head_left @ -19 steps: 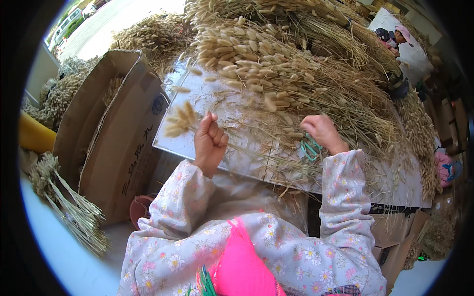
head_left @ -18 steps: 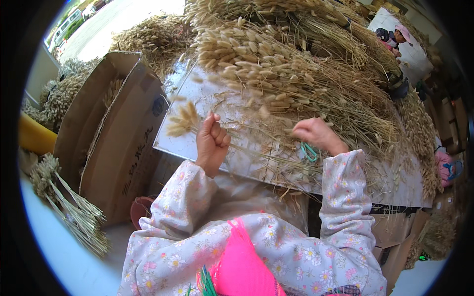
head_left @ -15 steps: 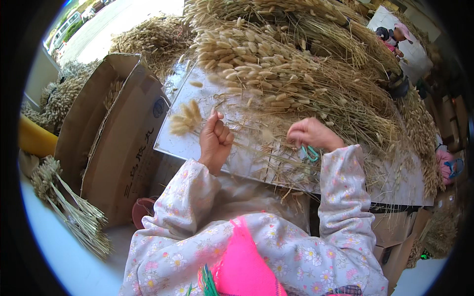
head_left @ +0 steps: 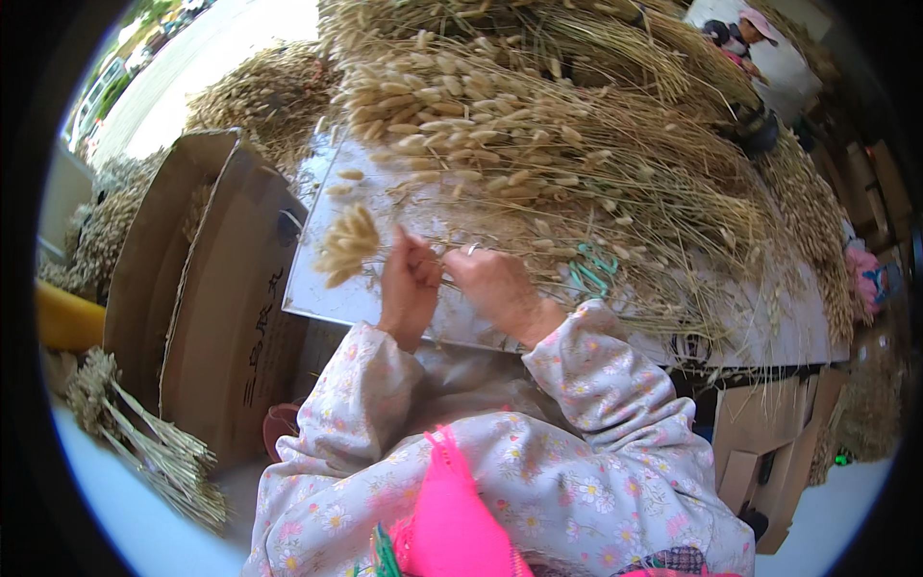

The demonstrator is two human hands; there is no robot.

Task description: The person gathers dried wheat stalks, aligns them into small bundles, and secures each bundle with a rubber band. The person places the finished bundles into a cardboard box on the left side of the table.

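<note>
A small bunch of dried bunny-tail grass (head_left: 348, 245), with fluffy beige heads, points to the left over the white tabletop (head_left: 317, 284). My left hand (head_left: 411, 284) is closed round its stems just below the heads. Close beside it, my right hand (head_left: 495, 288) has its fingers curled in against the left fingers, a ring showing on one. Whatever the right fingertips pinch is hidden. Right of my hands, a green looped object (head_left: 593, 269), perhaps scissor handles, rests among loose stems.
A large heap of dried bunny-tail grass (head_left: 500, 125) covers the far side of the table. An open cardboard box (head_left: 231, 298) stands at the left, near a tied bundle of pale stems (head_left: 144, 438). Another person (head_left: 745, 38) is at the far right.
My right hand has moved left from beside the green object to meet my left hand. The left hand keeps its hold on the bunch. The view has shifted slightly.
</note>
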